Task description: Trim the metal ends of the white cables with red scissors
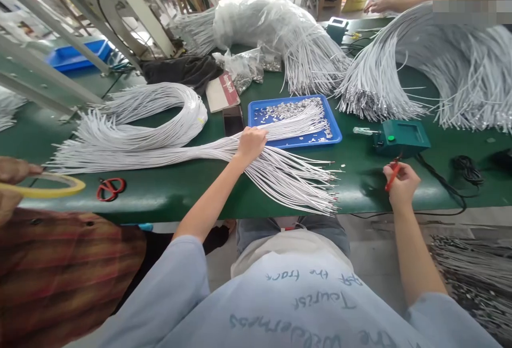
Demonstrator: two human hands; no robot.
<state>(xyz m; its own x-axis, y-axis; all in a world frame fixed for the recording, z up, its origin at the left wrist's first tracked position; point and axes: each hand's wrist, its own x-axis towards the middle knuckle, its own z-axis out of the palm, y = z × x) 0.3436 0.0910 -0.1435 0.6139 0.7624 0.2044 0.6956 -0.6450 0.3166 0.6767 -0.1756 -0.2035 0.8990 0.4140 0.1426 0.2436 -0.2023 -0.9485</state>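
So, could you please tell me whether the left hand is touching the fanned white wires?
Touching: the head view shows the left hand curled over the fanned white wires, with no gap.

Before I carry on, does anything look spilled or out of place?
A small pale bit lies on the green table beside the fanned wire ends, outside the blue tray holding scattered metal pieces, so it may have spilled.
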